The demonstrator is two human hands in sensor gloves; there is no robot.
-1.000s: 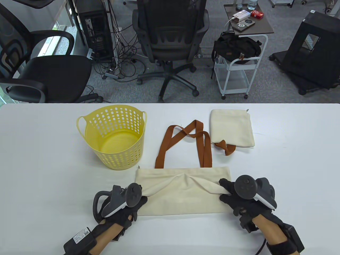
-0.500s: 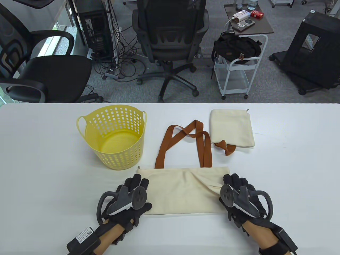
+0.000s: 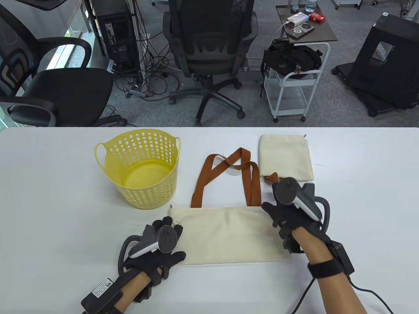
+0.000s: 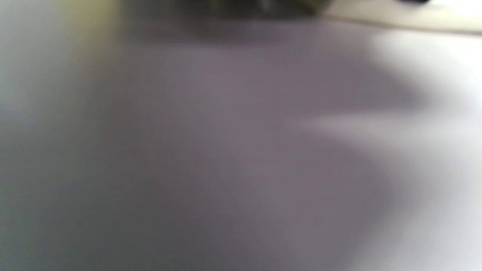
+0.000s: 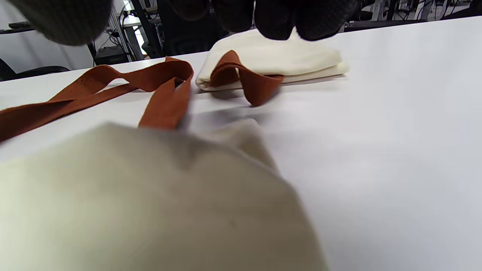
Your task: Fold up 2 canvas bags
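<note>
A cream canvas bag [image 3: 229, 235] lies flat near the front edge of the table, folded into a wide strip. Its brown straps [image 3: 252, 186] stretch away from me. My left hand [image 3: 165, 229] rests flat on the bag's left end, fingers spread. My right hand [image 3: 275, 217] hovers over the bag's far right corner beside the straps, and its fingertips [image 5: 278, 19] hold nothing. The right wrist view shows the bag [image 5: 150, 203] below and the straps [image 5: 165, 101] ahead. A second folded bag [image 3: 284, 157] lies at the back right with a strap loop [image 3: 272, 178] sticking out. The left wrist view is a blur.
A yellow perforated basket [image 3: 140, 196] stands at the back left, close to the bag's left corner. The white table [image 3: 360, 212] reaches to both sides. Office chairs and a small cart stand on the floor beyond the far edge.
Both hands laid the lifted cloth down, so the bag now lies smooth. The right hand let go and moved up to the far right corner. The left hand settled flat on the left end.
</note>
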